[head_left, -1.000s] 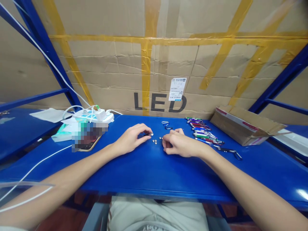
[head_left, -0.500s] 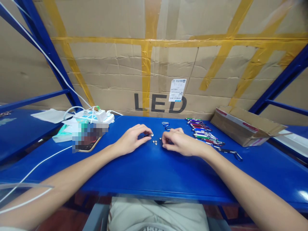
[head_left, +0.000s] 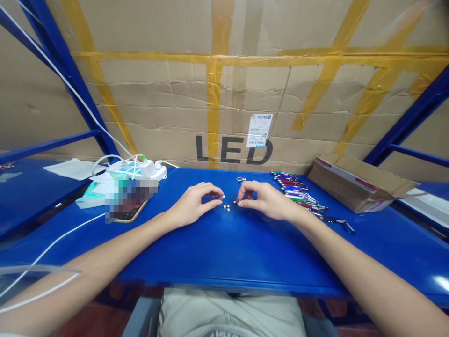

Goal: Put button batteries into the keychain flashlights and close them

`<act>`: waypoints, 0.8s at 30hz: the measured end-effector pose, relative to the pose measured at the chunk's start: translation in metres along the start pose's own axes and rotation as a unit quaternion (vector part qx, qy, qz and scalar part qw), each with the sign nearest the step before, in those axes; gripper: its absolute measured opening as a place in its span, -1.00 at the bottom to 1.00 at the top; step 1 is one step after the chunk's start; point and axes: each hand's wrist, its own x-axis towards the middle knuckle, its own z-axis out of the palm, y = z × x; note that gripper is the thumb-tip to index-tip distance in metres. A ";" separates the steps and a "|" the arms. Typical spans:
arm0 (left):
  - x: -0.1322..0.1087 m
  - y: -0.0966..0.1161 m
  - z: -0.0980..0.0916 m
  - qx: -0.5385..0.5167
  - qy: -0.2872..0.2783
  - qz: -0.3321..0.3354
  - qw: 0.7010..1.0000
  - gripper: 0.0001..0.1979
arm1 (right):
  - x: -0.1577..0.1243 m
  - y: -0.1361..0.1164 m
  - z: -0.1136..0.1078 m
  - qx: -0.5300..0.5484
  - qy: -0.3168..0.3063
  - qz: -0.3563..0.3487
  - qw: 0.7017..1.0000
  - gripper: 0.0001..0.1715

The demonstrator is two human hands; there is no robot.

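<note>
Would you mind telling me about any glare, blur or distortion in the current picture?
In the head view, white glare on the table at far right; square blocks masking much of the phone; most small print on the label too soft to read; the discs lacking detail; the left post slanting, perhaps from wide-angle distortion.

Forearms (head_left: 119, 250) bare down to left hand (head_left: 194, 204) and right hand (head_left: 261, 200), also bare. Lap: creased pale grey-green cloth (head_left: 224, 306), brown trim (head_left: 161, 309) at its left edge. Dark lettering (head_left: 224, 333) at the bottom, cropped. Whitish patch (head_left: 17, 334) lower left, maybe a sleeve edge; mostly out of shot.
</note>
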 end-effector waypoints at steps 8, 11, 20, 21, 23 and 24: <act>-0.002 0.001 0.001 -0.003 0.001 -0.016 1.000 -0.84 | 0.000 0.003 0.003 0.041 0.021 -0.005 0.999 -0.76; -0.003 0.001 0.002 -0.005 0.007 -0.018 1.000 -0.84 | 0.000 0.002 0.007 0.062 0.036 0.008 0.997 -0.76; -0.006 0.005 0.004 -0.029 0.004 -0.015 0.999 -0.84 | -0.001 -0.003 0.018 0.090 0.084 0.022 0.992 -0.80; -0.006 0.005 0.004 -0.031 0.001 -0.018 0.999 -0.83 | -0.001 -0.004 0.018 0.091 0.079 0.022 0.992 -0.81; -0.007 0.007 0.003 -0.035 -0.006 -0.025 0.999 -0.83 | -0.001 -0.004 0.019 0.096 0.070 0.024 0.993 -0.81; -0.007 0.007 0.003 -0.035 -0.011 -0.028 0.999 -0.83 | -0.001 -0.004 0.019 0.098 0.066 0.026 0.993 -0.81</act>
